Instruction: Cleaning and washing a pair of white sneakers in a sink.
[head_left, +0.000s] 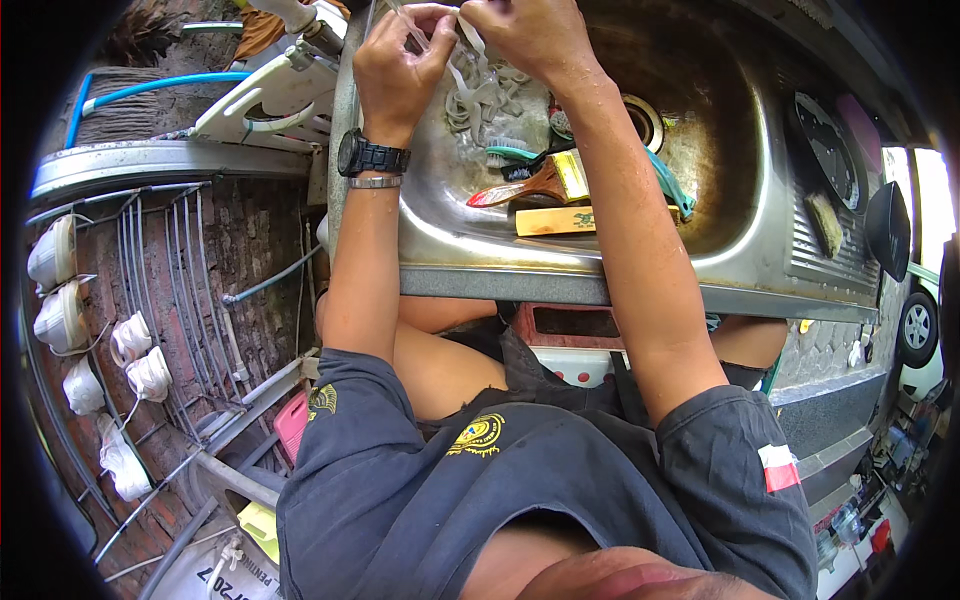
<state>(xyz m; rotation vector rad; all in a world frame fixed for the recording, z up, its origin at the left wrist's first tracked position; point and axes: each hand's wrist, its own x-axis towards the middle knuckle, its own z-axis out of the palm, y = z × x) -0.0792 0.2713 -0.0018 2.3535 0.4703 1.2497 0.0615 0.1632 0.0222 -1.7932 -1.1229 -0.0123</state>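
Observation:
My left hand (405, 56) pinches a wet, whitish flat shoelace (469, 37) between thumb and fingers, over the left part of a stainless steel sink (480, 244). My right hand (525, 34), at the picture's top edge, is closed around another part of the same lace; its fingertips are partly cut off. Below them a tangled pile of laces (487, 101) lies in the basin. Nearer to me lie a green-handled scrub brush (510, 150), a paintbrush (540, 182) with a red-tipped wooden handle and a wooden-backed brush (555, 221), partly behind my right forearm.
Right of the basin, the ribbed drainboard (847, 247) holds a worn sponge (823, 223) and a black dish. The drain (645, 124) is beside my right forearm. White shoes (56, 322) sit on a metal rack at the left. The sink's front rim runs beneath both forearms.

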